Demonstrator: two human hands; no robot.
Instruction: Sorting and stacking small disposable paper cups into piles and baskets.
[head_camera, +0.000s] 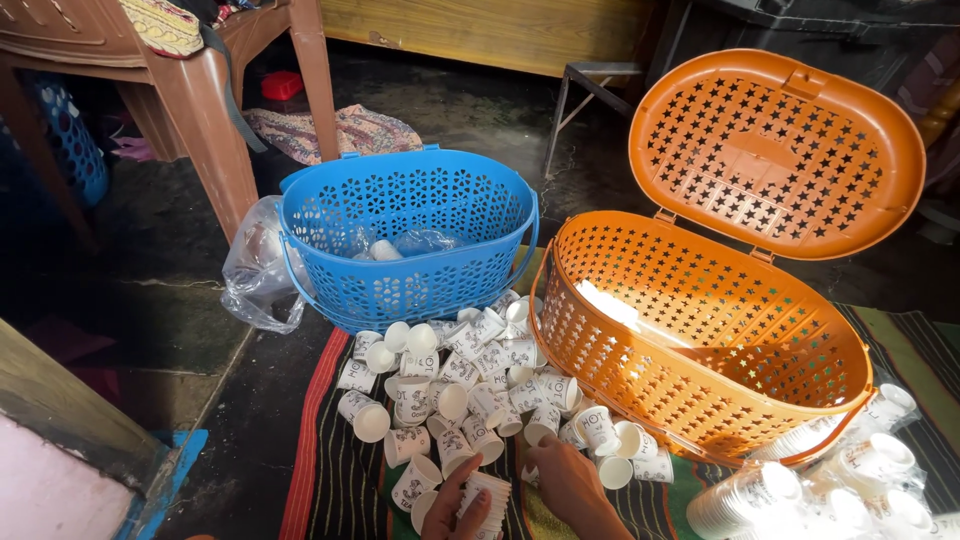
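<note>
**Paper cups gathered on the striped mat**

A nested stack of paper cups is gripped by the left hand. One loose paper cup is pinched by the right hand, just before the orange basket.

Cut off at the bottom edge
Left hand and its grip on the stacked white paper cups run out of frame; bright sleeves of cups right of the grip are washed out.

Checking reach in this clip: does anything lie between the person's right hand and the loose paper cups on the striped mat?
Nothing visible does. The right hand already rests at the near edge of the pile of small white printed paper cups, its fingers touching one. The left hand holds a nested stack of cups; the orange perforated plastic basket sits beside.
</note>
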